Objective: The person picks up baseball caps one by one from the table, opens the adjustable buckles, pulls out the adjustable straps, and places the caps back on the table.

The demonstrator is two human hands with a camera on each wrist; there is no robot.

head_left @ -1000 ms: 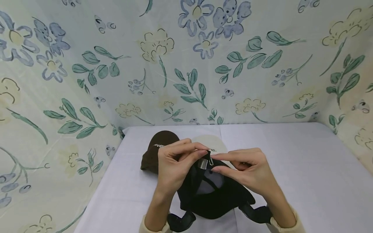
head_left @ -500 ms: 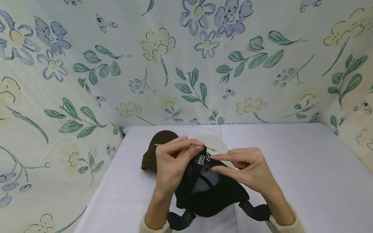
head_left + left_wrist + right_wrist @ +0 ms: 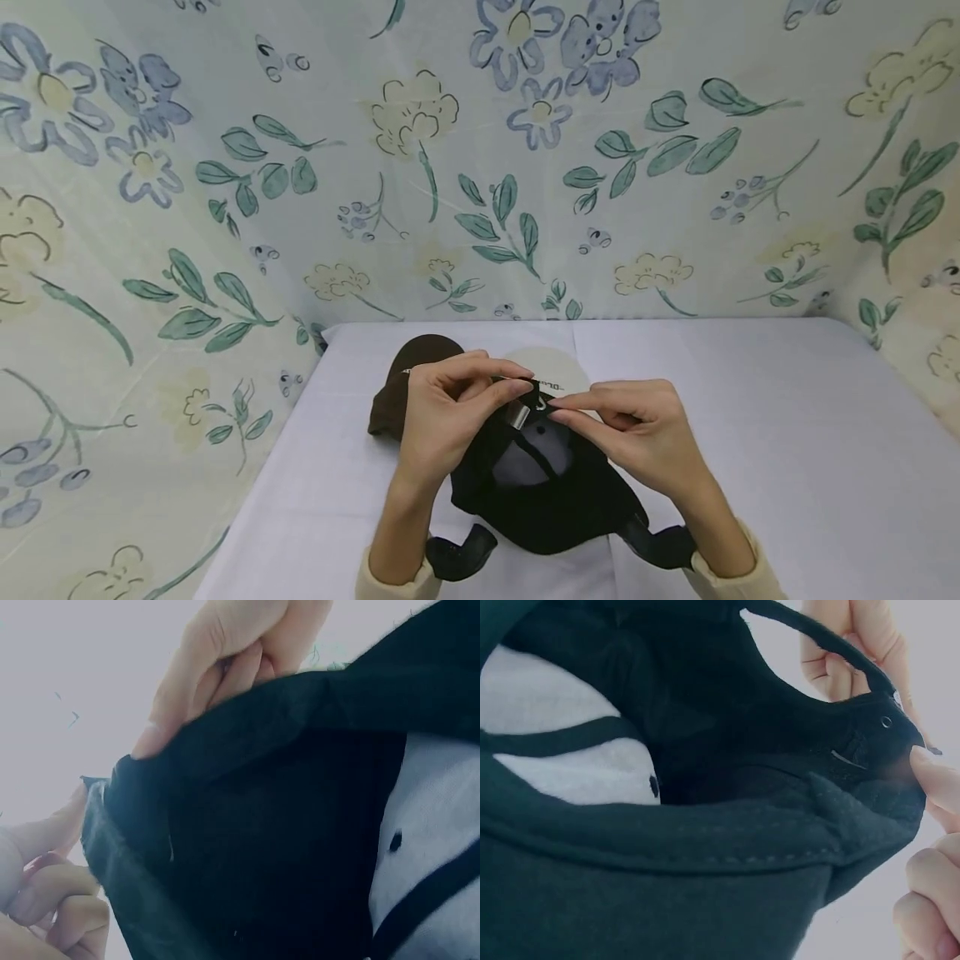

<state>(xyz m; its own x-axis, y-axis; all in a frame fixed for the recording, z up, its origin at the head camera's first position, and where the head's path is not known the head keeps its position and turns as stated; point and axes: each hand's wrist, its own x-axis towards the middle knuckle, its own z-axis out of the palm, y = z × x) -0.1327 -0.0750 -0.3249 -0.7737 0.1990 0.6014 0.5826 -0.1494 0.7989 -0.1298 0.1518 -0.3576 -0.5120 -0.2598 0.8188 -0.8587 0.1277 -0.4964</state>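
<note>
A black baseball cap [image 3: 555, 521] hangs between both hands, its pale-lined inside facing me in the head view. My left hand [image 3: 442, 421] pinches the black back strap between thumb and forefinger. Just below those fingertips sits a silver metal buckle [image 3: 517, 414]. On the other side, my right hand [image 3: 648, 429] pinches the cap's back edge, close beside a small light curved mark [image 3: 542, 405]. The right wrist view shows a small metal eyelet [image 3: 886, 721] and a light stitched line [image 3: 847, 760] near the pinched corner.
Behind my left hand lies a dark brown cap [image 3: 390, 400] on the white-covered table [image 3: 750, 433]. A cream cap [image 3: 558, 367] is partly hidden behind the black one. Floral cloth [image 3: 562, 208] hangs at the back and sides. Black straps [image 3: 461, 554] run at both wrists.
My right thumb has closed toward the forefinger onto the cap's edge; before, they stood apart. The cap and strap shifted slightly left, then back right, and the buckle now tilts.
</note>
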